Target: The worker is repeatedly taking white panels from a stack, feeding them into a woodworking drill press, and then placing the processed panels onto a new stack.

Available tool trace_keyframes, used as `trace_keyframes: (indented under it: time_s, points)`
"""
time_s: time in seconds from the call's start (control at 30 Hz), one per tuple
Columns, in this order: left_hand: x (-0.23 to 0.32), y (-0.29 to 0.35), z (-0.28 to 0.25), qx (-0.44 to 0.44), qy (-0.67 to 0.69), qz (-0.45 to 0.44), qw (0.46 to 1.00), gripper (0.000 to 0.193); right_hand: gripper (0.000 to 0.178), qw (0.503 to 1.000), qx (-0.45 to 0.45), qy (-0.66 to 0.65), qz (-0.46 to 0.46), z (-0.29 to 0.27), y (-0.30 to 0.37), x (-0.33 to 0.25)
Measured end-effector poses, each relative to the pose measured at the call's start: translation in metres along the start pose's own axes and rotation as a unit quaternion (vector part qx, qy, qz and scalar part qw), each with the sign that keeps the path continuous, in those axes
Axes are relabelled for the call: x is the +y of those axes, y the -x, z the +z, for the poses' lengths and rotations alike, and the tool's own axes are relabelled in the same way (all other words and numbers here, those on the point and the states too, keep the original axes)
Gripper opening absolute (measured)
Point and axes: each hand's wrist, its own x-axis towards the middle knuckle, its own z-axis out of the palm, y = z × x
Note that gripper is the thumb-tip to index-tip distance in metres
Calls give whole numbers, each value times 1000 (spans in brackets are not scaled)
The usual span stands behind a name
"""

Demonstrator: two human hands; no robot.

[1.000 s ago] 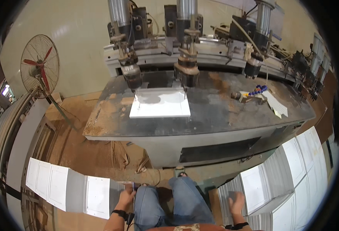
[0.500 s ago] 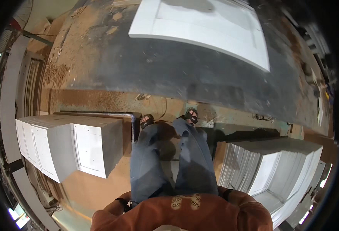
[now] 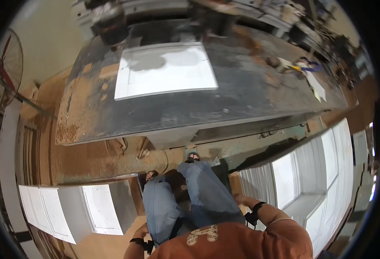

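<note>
My right hand (image 3: 241, 200) hangs beside my right thigh, close to a stack of white panelled doors (image 3: 285, 179). My left hand (image 3: 141, 232) is low by my left thigh, near the other stack of white doors (image 3: 100, 207). Neither hand visibly holds anything, but the fingers are too hidden and small to read. In front of me a white framed door panel (image 3: 168, 73) lies flat on a dark, dusty worktable (image 3: 155, 116), away from both hands. Shadows fall across its far part.
A standing fan (image 3: 2, 71) with red blades is at the far left. Blurred dark figures (image 3: 110, 26), apparently people, stand beyond the table. Papers and small items (image 3: 313, 75) lie on its right end. Sawdust covers its left end (image 3: 69, 125). Both door stacks flank my legs.
My view has tilted up, showing the whole table and the area beyond. My right arm has come out to the side near the right stack; my left hand stays low.
</note>
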Motion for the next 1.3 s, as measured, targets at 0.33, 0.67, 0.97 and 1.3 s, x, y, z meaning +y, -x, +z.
trace_keyframes:
  time_s: [0.33, 0.67, 0.97, 1.3]
  points:
    - [222, 113, -97, 433, 226, 288, 824, 36, 67, 733, 671, 63, 87, -19, 131, 119]
    - [533, 121, -208, 573, -198, 477, 636, 39, 49, 655, 754, 32, -45, -46, 172, 91]
    - [537, 97, -219, 615, -329, 370, 613, 62, 53, 492, 749, 73, -438, -130, 278, -56]
    - [345, 203, -126, 623, -324, 470, 535, 42, 43, 525, 617, 304, -502, -195, 202, -324]
